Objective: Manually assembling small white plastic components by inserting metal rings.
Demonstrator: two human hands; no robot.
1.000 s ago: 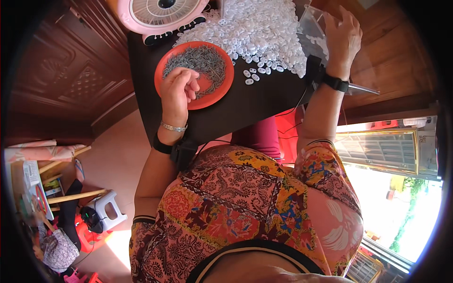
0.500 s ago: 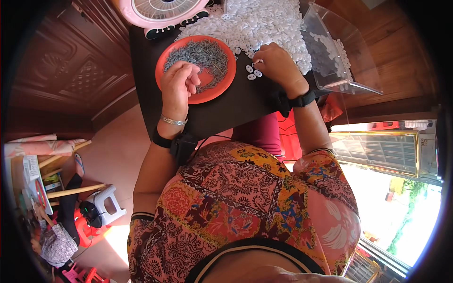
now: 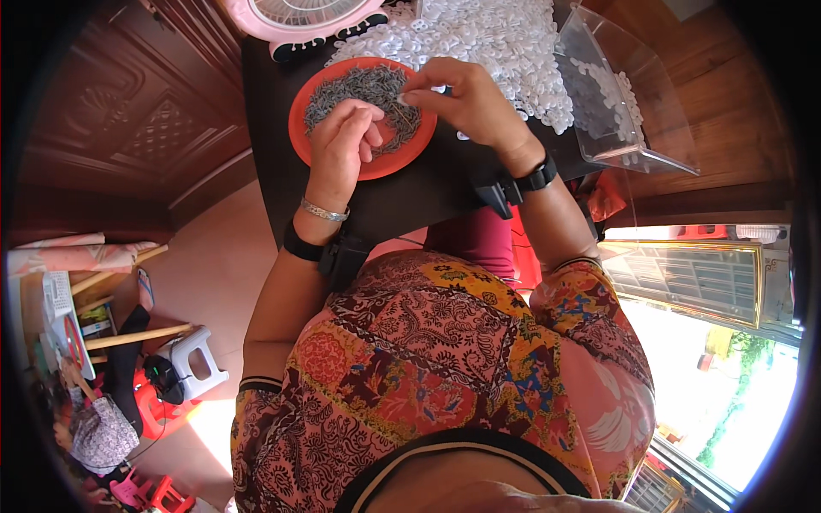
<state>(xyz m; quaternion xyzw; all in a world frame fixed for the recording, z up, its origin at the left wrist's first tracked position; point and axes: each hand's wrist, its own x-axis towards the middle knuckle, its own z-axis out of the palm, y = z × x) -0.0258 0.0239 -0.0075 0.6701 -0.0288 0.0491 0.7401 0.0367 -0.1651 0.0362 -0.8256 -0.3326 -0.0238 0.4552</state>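
Note:
An orange round dish (image 3: 376, 168) full of small grey metal pieces (image 3: 363, 89) sits on a black table top (image 3: 428, 192). My left hand (image 3: 340, 145) hovers over the dish with its fingers curled together; whether it holds a grey piece I cannot tell. My right hand (image 3: 469, 101) has come in over the dish's right edge and pinches a small white plastic piece between thumb and fingers. Behind the hands lies a big heap of white plastic pieces (image 3: 492, 38).
A clear plastic box (image 3: 629, 107) holding several white pieces stands tilted at the table's right. A pink fan (image 3: 304, 19) is at the far edge. Dark wooden panelling (image 3: 120, 111) lies to the left. A white stool (image 3: 195, 359) and clutter stand on the floor lower left.
My right hand came from the clear box at the far right to the white heap, then over the orange dish with a white piece. My left hand stayed over the dish.

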